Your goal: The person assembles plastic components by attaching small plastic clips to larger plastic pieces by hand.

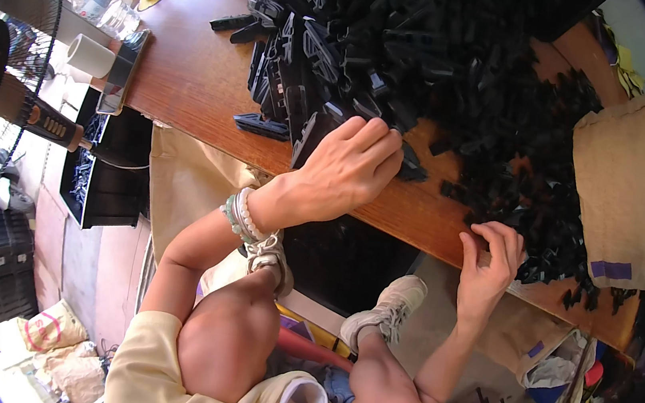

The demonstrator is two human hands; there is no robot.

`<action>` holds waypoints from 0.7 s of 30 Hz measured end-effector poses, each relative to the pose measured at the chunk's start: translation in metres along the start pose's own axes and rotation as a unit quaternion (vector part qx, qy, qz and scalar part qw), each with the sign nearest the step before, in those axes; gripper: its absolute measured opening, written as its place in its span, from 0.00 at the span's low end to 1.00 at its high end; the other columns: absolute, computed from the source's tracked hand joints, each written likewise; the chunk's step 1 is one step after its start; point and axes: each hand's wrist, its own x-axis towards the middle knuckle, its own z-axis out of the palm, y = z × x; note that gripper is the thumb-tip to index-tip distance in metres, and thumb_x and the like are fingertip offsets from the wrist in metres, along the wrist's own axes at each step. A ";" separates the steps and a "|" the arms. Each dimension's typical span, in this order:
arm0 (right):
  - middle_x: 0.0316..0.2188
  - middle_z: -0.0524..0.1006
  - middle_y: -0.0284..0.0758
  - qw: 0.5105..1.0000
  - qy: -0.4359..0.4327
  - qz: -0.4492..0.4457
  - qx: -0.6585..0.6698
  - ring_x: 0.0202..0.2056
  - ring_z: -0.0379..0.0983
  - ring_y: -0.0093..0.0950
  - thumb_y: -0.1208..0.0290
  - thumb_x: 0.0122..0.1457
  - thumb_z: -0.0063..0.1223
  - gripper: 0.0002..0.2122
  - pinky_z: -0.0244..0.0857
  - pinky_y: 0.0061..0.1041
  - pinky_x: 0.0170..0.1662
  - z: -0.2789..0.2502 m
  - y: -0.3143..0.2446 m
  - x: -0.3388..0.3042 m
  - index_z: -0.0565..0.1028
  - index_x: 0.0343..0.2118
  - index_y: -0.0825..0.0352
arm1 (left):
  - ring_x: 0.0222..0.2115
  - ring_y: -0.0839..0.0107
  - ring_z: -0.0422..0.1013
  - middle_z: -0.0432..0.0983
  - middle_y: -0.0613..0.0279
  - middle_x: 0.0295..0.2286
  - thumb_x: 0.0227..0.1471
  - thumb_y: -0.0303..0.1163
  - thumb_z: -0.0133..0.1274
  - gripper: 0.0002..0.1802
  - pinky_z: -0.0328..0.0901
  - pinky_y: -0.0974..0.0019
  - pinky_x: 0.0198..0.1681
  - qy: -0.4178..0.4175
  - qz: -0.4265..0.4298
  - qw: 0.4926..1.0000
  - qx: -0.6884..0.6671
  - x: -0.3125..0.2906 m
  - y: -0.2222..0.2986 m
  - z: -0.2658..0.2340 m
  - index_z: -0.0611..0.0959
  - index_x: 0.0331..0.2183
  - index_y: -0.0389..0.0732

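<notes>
My left hand (351, 165) reaches over the front of the wooden table with its fingers curled down and closed at the edge of a large heap of long black plastic parts (317, 48). Its fingertips are hidden from above, so what they grip is unclear. A dark plastic piece (413, 167) pokes out just right of those fingers. Farther right, my right hand (492, 263) is at the table's front edge beside a heap of small black pieces (522, 186). Its thumb stands apart from the bent fingers, and nothing shows between them.
The wooden table (186, 64) has a tan cloth sheet (631, 183) over its right side. At left are a fan (43, 115), a white paper roll (91, 56) and a black crate (109, 199) holding dark parts. A dark bin (348, 257) sits below the table edge.
</notes>
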 end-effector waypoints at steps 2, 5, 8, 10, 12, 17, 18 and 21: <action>0.33 0.74 0.32 1.000 -0.005 -0.003 0.008 0.39 0.69 0.33 0.78 0.48 0.63 0.09 0.57 0.36 0.50 0.004 0.003 0.002 0.77 0.33 0.65 | 0.30 0.63 0.66 0.71 0.52 0.38 0.31 0.23 0.57 0.22 0.63 0.65 0.31 0.014 0.046 0.998 0.033 0.000 0.000 0.004 0.80 0.36 0.28; 0.33 0.74 0.33 1.000 0.012 0.016 0.000 0.39 0.69 0.34 0.80 0.48 0.63 0.09 0.58 0.36 0.50 0.006 0.001 0.000 0.77 0.33 0.65 | 0.24 0.68 0.68 0.73 0.50 0.35 0.32 0.23 0.60 0.17 0.63 0.69 0.22 0.109 0.113 0.987 0.013 -0.006 0.017 0.009 0.81 0.31 0.28; 0.35 0.74 0.35 0.999 0.021 0.020 -0.023 0.40 0.69 0.35 0.81 0.48 0.62 0.10 0.58 0.37 0.50 0.008 0.004 -0.002 0.76 0.34 0.66 | 0.27 0.69 0.71 0.73 0.53 0.34 0.36 0.23 0.61 0.14 0.65 0.70 0.24 0.053 0.148 0.987 -0.024 -0.023 0.038 0.021 0.81 0.31 0.29; 0.36 0.74 0.35 0.999 0.023 0.004 -0.047 0.40 0.69 0.36 0.81 0.48 0.62 0.11 0.58 0.38 0.51 0.009 0.005 -0.003 0.76 0.35 0.67 | 0.28 0.68 0.70 0.73 0.54 0.34 0.38 0.25 0.61 0.16 0.65 0.70 0.26 0.043 0.146 0.988 -0.039 -0.034 0.036 0.025 0.80 0.33 0.30; 0.39 0.74 0.38 0.998 0.044 -0.041 -0.027 0.41 0.69 0.38 0.83 0.50 0.61 0.11 0.61 0.36 0.49 0.010 0.004 -0.003 0.74 0.37 0.69 | 0.29 0.68 0.70 0.74 0.55 0.34 0.39 0.26 0.62 0.17 0.66 0.69 0.28 0.032 0.144 0.988 -0.055 -0.040 0.036 0.031 0.80 0.35 0.30; 0.42 0.74 0.38 0.971 0.084 0.053 0.218 0.40 0.70 0.29 0.80 0.61 0.51 0.09 0.66 0.24 0.40 0.018 -0.008 -0.013 0.73 0.43 0.72 | 0.27 0.68 0.64 0.67 0.62 0.30 0.46 0.44 0.64 0.26 0.59 0.65 0.31 0.004 0.036 0.996 -0.083 -0.028 0.054 0.021 0.77 0.45 0.42; 0.42 0.75 0.37 0.935 0.099 0.118 0.319 0.39 0.70 0.25 0.78 0.64 0.47 0.09 0.66 0.20 0.37 0.019 -0.012 -0.016 0.73 0.46 0.73 | 0.27 0.68 0.63 0.65 0.62 0.29 0.47 0.46 0.63 0.26 0.58 0.65 0.31 -0.025 0.006 0.996 -0.088 -0.025 0.057 0.022 0.78 0.45 0.44; 0.41 0.75 0.34 0.937 0.038 0.123 0.325 0.34 0.70 0.18 0.76 0.67 0.42 0.11 0.67 0.16 0.34 0.013 -0.010 -0.021 0.75 0.47 0.72 | 0.29 0.66 0.63 0.65 0.60 0.30 0.46 0.37 0.59 0.19 0.58 0.64 0.32 -0.038 0.007 0.996 -0.077 -0.028 0.055 0.018 0.78 0.41 0.43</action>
